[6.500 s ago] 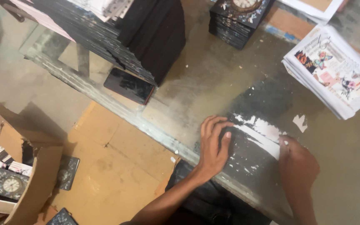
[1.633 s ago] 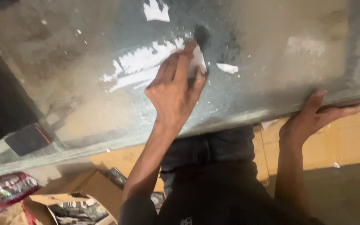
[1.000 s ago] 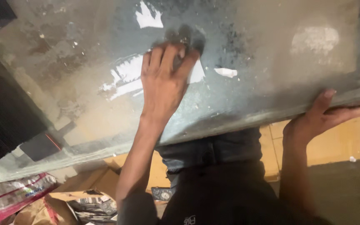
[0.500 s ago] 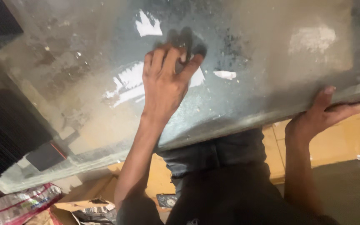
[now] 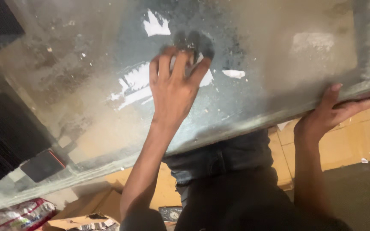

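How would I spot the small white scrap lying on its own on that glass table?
Start at the glass tabletop, then find the left hand pressed flat on it. Just right of its fingertips lies a small white scrap, separate from the long white smears left of the hand.

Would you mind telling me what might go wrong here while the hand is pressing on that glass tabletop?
1. The left hand presses flat on the glass tabletop over white residue; hard pressure could stress or crack the glass.
2. The right hand grips the bare glass edge; a sharp or chipped edge might cut the fingers.
3. Boxes sit on the floor below, so footing looks cramped.
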